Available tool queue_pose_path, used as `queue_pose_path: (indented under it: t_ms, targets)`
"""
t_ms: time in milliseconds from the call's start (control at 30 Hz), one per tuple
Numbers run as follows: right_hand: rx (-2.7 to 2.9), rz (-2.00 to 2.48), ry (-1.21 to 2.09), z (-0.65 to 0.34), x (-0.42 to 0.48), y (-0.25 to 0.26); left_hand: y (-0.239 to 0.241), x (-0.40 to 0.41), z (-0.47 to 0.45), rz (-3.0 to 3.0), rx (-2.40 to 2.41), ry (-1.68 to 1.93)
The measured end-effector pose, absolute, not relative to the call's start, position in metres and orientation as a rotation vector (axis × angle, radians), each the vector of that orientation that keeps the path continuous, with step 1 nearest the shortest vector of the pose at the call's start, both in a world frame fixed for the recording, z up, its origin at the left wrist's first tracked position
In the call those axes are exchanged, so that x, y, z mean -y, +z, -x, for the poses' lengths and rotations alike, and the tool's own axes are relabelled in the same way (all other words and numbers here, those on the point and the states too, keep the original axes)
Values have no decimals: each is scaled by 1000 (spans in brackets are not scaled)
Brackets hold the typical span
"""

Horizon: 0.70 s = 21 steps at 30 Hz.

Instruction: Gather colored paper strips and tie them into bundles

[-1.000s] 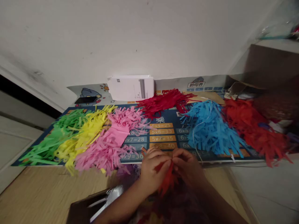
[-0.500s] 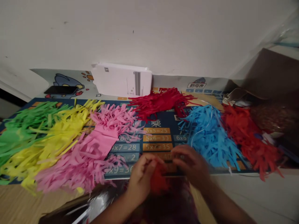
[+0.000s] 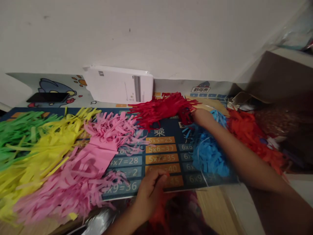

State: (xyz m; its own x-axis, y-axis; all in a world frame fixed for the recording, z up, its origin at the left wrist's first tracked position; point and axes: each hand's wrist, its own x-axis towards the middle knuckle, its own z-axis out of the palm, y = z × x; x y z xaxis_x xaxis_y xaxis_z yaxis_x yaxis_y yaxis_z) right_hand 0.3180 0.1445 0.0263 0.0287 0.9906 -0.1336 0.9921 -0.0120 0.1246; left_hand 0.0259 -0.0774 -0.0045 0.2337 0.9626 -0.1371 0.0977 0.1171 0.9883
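Note:
My left hand [image 3: 153, 191] is closed at the table's front edge, thumb against the fingers. In its grip is the top of a red-orange paper tassel [image 3: 160, 213], whose strips hang below the edge. My right hand [image 3: 202, 118] is stretched far forward, between the dark red fringed paper [image 3: 168, 106] and the blue fringed paper [image 3: 207, 153]. Its fingers look curled, and whatever they may hold is hidden. The right forearm covers part of the blue strips. A thin pale string [image 3: 201, 166] runs down over the blue paper.
Pink [image 3: 97, 151], yellow [image 3: 53, 143] and green fringed paper [image 3: 14, 130] lie on the left. Orange-red fringed paper [image 3: 251, 137] is at the right. A white box [image 3: 117, 85] and black phone [image 3: 47, 97] stand behind. The table mat [image 3: 161, 158] carries printed sums.
My right hand has moved forward, from near my left hand to the back of the blue paper. My left hand keeps hold of the red-orange tassel. The view has shifted slightly right.

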Motion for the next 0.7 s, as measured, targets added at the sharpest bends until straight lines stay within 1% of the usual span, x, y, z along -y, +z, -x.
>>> queue_pose_path:
  t_ms: [167, 433, 700]
  targets:
    - [-2102, -2045, -7, -313, -165, 11, -7, 81, -24, -1337, -1131, 864]
    - [-2301, -1732, -147, -306, -163, 18, -9, 83, -23, -1413, -1097, 829]
    - [-2397, -1703, -159, -291, -143, 21, -2, 85, -28, -1453, -1050, 847]
